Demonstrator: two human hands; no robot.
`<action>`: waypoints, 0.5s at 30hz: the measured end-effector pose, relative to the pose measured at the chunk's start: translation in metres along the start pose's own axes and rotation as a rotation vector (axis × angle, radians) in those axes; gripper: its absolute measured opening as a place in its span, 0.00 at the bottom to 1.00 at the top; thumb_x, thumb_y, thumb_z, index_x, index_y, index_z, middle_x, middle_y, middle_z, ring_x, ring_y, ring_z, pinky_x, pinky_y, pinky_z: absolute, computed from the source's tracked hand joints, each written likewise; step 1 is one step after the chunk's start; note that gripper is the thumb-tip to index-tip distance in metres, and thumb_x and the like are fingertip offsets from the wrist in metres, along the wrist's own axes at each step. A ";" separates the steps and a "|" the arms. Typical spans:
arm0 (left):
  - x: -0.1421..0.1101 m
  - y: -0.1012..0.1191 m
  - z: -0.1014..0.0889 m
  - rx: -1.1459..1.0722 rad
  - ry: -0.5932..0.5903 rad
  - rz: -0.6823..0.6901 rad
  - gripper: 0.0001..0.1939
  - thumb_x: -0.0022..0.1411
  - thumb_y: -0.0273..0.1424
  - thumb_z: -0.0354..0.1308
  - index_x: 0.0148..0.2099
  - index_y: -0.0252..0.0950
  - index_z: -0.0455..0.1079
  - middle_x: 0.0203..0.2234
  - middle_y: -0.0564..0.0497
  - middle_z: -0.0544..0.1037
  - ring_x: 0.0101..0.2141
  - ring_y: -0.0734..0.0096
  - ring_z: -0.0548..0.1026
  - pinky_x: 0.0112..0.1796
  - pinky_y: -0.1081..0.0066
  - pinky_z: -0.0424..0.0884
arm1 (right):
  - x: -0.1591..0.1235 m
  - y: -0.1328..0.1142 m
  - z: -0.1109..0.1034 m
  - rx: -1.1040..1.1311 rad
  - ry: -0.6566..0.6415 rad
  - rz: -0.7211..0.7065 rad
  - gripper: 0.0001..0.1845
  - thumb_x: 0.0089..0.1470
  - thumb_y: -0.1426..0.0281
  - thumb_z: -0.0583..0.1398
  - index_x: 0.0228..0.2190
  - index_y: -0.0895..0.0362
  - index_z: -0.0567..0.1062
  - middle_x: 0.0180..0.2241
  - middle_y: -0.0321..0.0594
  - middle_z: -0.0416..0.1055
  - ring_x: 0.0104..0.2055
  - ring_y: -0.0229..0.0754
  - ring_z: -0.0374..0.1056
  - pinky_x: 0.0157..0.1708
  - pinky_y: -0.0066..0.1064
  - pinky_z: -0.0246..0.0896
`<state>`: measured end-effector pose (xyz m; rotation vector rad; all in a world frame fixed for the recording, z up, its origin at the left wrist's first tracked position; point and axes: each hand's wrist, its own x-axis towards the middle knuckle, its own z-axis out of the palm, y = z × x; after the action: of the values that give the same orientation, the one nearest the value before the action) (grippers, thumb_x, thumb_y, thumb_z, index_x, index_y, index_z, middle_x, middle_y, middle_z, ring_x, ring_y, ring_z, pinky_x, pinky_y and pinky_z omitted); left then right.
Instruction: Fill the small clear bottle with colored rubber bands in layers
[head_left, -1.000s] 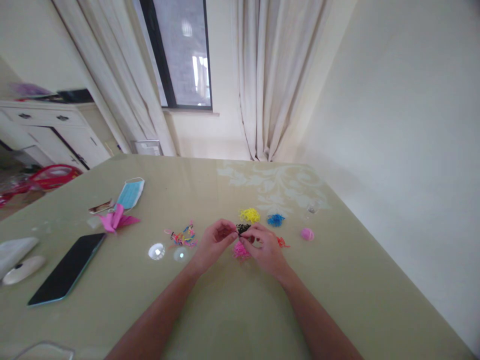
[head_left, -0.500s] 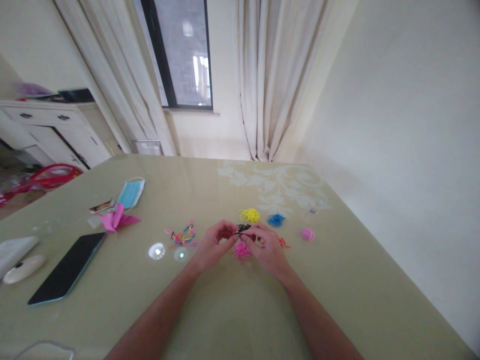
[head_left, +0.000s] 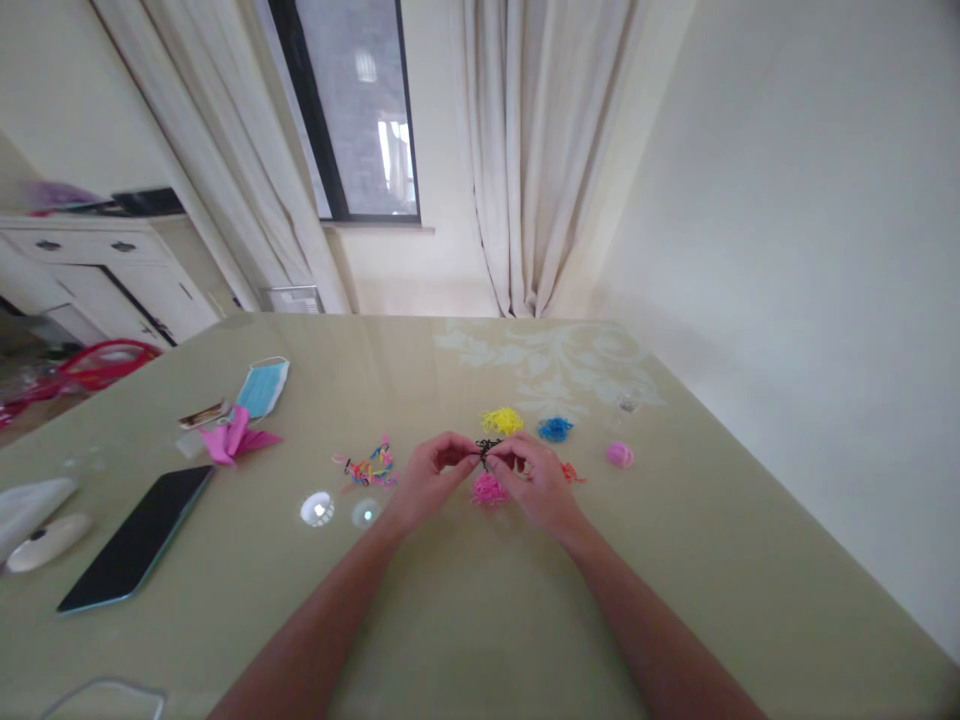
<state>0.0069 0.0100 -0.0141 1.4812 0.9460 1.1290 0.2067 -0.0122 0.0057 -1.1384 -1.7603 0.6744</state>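
Observation:
My left hand and my right hand meet over the middle of the table, thumbs and forefingers pinched. A thin black rubber band seems to run between the fingertips, though it blends with the black rubber band pile just behind. Below the fingertips lies a pile of pink rubber bands. Yellow rubber bands and blue rubber bands sit beyond my hands. Orange rubber bands are partly hidden behind my right hand. Mixed-colour rubber bands lie left of my left hand.
A pink ball and a small clear container stand on the right. Two shiny round pieces, one a clear disc, lie at left. Farther left are a phone, pink folded paper, a face mask and a white mouse.
The view has shifted slightly. My fingertips have moved a little apart, showing more of the black pile between them; both hands are still pinched.

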 end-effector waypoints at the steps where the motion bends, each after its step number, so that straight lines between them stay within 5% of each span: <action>1: 0.001 0.000 -0.001 -0.012 -0.005 0.003 0.15 0.60 0.42 0.71 0.41 0.35 0.79 0.35 0.47 0.84 0.36 0.66 0.80 0.43 0.66 0.76 | 0.000 0.000 0.000 -0.008 0.004 -0.008 0.06 0.61 0.70 0.64 0.33 0.55 0.82 0.30 0.38 0.73 0.32 0.42 0.69 0.33 0.32 0.62; 15: 0.004 0.009 0.004 -0.121 0.020 0.045 0.18 0.55 0.42 0.75 0.39 0.35 0.79 0.34 0.48 0.84 0.37 0.68 0.81 0.43 0.68 0.76 | 0.004 0.005 0.008 0.098 0.039 0.026 0.09 0.60 0.63 0.64 0.33 0.55 0.82 0.31 0.38 0.76 0.31 0.40 0.69 0.31 0.31 0.63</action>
<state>0.0123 0.0108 -0.0047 1.4019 0.8467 1.2139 0.2014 -0.0059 -0.0003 -1.1018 -1.6643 0.7416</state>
